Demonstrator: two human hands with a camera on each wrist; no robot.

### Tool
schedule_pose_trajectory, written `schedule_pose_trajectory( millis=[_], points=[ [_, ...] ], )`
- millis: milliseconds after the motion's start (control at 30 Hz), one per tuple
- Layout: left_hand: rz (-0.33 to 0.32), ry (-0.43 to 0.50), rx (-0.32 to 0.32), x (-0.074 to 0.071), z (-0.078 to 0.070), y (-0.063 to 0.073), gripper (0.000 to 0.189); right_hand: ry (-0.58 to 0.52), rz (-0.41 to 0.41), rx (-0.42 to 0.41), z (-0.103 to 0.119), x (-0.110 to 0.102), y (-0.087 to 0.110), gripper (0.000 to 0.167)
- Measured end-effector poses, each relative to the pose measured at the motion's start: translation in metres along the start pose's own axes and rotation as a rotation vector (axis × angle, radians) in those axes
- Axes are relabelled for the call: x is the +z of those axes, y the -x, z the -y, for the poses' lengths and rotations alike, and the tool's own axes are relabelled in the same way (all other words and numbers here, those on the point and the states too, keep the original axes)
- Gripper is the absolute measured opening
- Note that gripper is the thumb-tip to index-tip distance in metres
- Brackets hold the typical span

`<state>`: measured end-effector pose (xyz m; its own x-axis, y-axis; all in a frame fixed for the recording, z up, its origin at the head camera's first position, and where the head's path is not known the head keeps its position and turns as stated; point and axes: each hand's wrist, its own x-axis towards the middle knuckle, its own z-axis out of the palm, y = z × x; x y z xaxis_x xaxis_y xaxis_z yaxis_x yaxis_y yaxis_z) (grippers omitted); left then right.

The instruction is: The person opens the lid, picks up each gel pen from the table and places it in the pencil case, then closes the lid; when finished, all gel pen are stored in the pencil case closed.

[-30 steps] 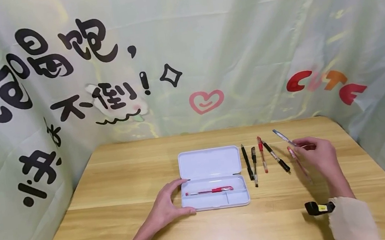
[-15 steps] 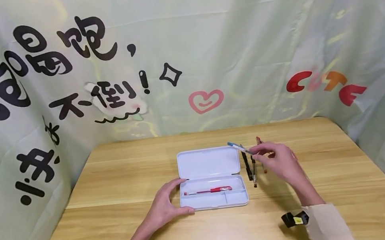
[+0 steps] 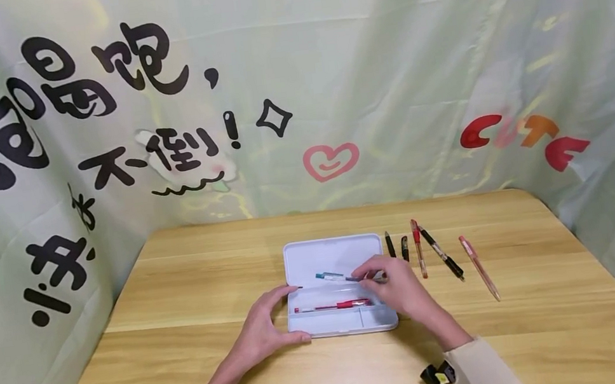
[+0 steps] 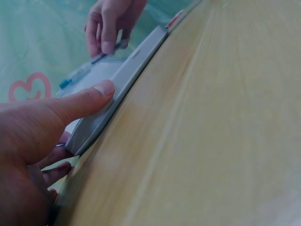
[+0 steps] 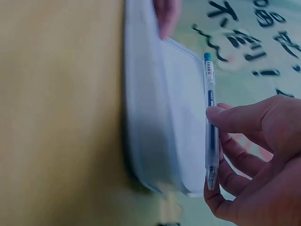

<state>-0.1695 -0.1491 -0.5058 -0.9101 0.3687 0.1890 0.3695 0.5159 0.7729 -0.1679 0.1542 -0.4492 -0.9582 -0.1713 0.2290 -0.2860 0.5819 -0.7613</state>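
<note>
Teal-tipped plastic, probably light, stiff and slightly slippery, so best taken mid-barrel. Pinches the pen (image 5: pixel 211 146) there in the right hand (image 3: pixel 396 283) over the open case (image 3: pixel 329 324); grips the case's left end between thumb and fingers of the left hand (image 3: pixel 263 327).

On the cloth (image 3: pixel 384 67), "CUTE" (image 3: pixel 523 136) is printed in colour, "喝饱," (image 3: pixel 114 75) and "不倒!" (image 3: pixel 159 152) in black; a barcode label (image 5: pixel 210 73) is borne by the held pen (image 5: pixel 211 141).

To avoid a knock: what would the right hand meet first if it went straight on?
Likely the open lid ahead of the right hand; depth is unclear, so that hand might pass above.
</note>
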Motion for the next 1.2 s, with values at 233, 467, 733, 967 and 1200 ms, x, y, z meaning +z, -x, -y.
schedule_pose_trajectory(
  millis=[233, 467, 733, 967, 1200],
  points=[
    [0.011, 0.004, -0.029, -0.002, -0.001, 0.000, 0.094, 0.051, 0.045, 0.022, 0.008, 0.028, 0.003, 0.020],
    [0.008, -0.004, 0.019, -0.002, -0.002, -0.001, 0.092, 0.104, 0.063, -0.023, 0.010, 0.040, 0.006, 0.019],
    [0.015, -0.006, 0.017, -0.002, -0.004, -0.002, 0.092, 0.111, 0.068, -0.028, 0.011, 0.042, 0.007, 0.018],
    [0.006, -0.013, 0.015, -0.001, -0.002, -0.001, 0.091, 0.077, 0.036, 0.011, 0.009, 0.034, 0.006, 0.019],
    [0.004, -0.004, 0.003, 0.000, 0.000, 0.000, 0.092, 0.059, -0.039, 0.037, -0.002, 0.004, 0.002, 0.018]
  ],
)
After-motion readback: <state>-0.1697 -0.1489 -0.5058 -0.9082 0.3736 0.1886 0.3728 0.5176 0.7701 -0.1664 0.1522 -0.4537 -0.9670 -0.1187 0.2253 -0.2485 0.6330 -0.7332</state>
